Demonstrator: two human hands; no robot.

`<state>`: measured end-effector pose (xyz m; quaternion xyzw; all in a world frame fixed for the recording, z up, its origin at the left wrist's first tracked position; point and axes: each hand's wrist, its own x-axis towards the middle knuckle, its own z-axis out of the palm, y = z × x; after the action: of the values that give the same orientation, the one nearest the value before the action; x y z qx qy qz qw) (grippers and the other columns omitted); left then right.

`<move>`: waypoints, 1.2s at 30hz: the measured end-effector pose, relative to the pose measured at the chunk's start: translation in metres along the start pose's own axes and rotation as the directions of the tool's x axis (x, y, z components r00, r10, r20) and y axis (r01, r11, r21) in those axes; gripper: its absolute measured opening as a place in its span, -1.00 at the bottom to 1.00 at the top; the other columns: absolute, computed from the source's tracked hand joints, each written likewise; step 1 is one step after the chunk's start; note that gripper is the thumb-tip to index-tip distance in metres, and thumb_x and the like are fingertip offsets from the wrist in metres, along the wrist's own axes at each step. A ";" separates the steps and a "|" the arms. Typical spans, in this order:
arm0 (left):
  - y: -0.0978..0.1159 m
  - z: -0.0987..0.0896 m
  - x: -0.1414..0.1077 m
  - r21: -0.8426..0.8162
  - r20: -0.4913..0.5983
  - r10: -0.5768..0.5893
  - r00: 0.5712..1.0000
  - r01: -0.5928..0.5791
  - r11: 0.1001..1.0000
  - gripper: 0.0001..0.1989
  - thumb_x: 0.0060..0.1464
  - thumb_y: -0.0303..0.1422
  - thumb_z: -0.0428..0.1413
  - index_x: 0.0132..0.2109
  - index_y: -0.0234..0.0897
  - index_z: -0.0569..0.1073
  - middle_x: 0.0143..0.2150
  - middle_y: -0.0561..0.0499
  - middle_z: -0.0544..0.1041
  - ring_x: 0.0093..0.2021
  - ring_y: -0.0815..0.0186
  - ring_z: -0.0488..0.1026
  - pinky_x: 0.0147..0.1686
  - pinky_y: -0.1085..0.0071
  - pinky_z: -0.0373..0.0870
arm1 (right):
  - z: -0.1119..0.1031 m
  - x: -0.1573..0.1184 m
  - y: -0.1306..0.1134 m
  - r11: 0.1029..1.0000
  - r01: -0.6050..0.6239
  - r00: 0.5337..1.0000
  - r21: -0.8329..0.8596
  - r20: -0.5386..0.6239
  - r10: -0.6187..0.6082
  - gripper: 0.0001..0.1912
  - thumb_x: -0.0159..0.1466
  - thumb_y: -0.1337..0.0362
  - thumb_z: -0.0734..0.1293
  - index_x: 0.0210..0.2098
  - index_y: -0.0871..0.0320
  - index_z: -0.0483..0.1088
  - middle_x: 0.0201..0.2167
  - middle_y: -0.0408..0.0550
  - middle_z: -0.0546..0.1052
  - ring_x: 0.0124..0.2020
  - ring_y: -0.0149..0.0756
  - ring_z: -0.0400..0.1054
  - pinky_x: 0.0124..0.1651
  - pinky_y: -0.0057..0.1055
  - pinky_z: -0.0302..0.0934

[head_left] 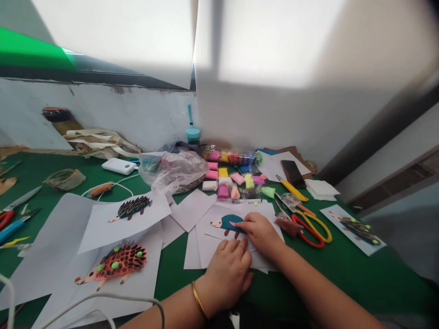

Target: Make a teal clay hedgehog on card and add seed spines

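On white paper in front of me lies a teal hedgehog figure with a pale face and brown feet. My right hand reaches over its right end, fingertips pressing by a small pink piece on the body; whether they pinch it is unclear. My left hand, with a gold bracelet at the wrist, rests on the paper's lower edge. Its fingers are curled together, and anything under them is hidden.
Clay packets and a plastic bag lie behind the paper. Red-handled scissors, a yellow cutter and a phone are right. Finished hedgehogs, one red, lie on both sides. A white cable crosses the lower left.
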<state>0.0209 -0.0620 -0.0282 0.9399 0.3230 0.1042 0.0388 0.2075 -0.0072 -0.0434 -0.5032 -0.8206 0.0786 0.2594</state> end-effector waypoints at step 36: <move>0.000 0.000 0.000 -0.008 0.007 0.007 1.000 -0.007 1.000 -0.62 0.13 -0.18 0.12 0.01 -0.33 0.37 0.25 -0.21 0.32 0.09 0.03 0.30 0.02 0.12 0.26 | -0.009 -0.020 0.013 0.992 -0.010 1.000 0.129 -0.012 0.012 -0.61 0.34 0.42 0.18 -0.01 -0.01 0.53 -0.34 -0.05 0.43 -0.27 -0.28 0.32 -0.19 -0.35 0.27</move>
<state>0.0208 -0.0614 -0.0282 0.9412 0.3191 0.1025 0.0432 0.2294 -0.0192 -0.0475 -0.4904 -0.8094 0.1295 0.2961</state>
